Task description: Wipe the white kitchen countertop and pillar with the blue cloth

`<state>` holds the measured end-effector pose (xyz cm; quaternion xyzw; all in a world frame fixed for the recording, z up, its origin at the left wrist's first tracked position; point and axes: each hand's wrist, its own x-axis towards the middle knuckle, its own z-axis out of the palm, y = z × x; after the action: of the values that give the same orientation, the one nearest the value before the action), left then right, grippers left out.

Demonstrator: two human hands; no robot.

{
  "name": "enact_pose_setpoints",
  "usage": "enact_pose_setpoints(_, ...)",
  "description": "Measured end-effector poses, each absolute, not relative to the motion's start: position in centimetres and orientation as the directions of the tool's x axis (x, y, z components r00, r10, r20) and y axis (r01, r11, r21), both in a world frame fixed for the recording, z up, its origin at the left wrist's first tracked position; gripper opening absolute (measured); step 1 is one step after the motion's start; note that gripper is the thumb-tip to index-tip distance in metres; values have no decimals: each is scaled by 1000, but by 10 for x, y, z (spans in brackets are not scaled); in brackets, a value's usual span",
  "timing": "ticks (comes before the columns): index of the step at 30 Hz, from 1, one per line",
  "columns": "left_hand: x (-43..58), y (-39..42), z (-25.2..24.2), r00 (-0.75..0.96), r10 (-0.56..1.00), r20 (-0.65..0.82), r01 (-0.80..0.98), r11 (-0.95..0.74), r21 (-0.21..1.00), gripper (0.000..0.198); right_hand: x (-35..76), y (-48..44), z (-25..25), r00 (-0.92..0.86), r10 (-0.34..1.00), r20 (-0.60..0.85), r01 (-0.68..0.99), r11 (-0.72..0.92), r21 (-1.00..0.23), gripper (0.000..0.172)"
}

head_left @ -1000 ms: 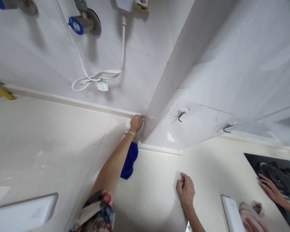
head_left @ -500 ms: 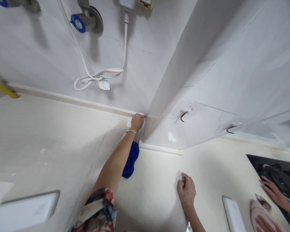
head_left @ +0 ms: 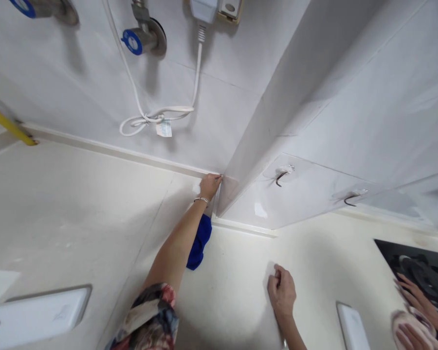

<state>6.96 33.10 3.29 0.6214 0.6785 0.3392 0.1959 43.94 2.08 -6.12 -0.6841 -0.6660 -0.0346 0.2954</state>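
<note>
My left hand (head_left: 209,185) reaches far forward to the corner where the white tiled wall (head_left: 219,121) meets a jutting wall column (head_left: 241,160). Its fingers are pinched together against the column's edge, and what they hold is too small to make out. A silver bracelet sits on that wrist. A blue cloth (head_left: 200,243) lies on the cream countertop (head_left: 76,209) under my forearm. My right hand (head_left: 282,290) rests on the countertop with its fingers curled in a loose fist, holding nothing visible.
Two metal hooks (head_left: 282,176) stick out of the column's side. A white cord (head_left: 149,117) hangs coiled from a plug, with blue-capped valves (head_left: 142,39) beside it. Another person's hands (head_left: 414,316) hold a pink cloth by a black cooktop (head_left: 416,262). A white block (head_left: 36,316) lies bottom left.
My left hand has stayed pinched at the corner, shifting only slightly. My right hand has not moved. The other person's pink cloth has slid to the right near the cooktop.
</note>
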Motion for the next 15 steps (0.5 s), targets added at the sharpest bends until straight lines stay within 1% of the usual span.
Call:
enact_pose_setpoints(3, 69, 330, 32, -156, 976, 149, 699, 2, 715, 31, 438, 21, -59, 121, 895, 428, 930, 48, -365, 31)
enact_pose_setpoints(7, 67, 328, 29, -157, 977, 141, 688, 6, 726, 37, 436, 21, -58, 130, 897, 422, 924, 45, -381, 31)
enact_pose_setpoints(12, 69, 325, 30, -124, 982, 144, 700, -16, 714, 32, 436, 21, -57, 132, 895, 425, 922, 47, -385, 31)
enact_pose_setpoints(15, 72, 324, 32, -132, 980, 151, 721, -9, 693, 31, 436, 21, -57, 132, 893, 431, 924, 47, -380, 31)
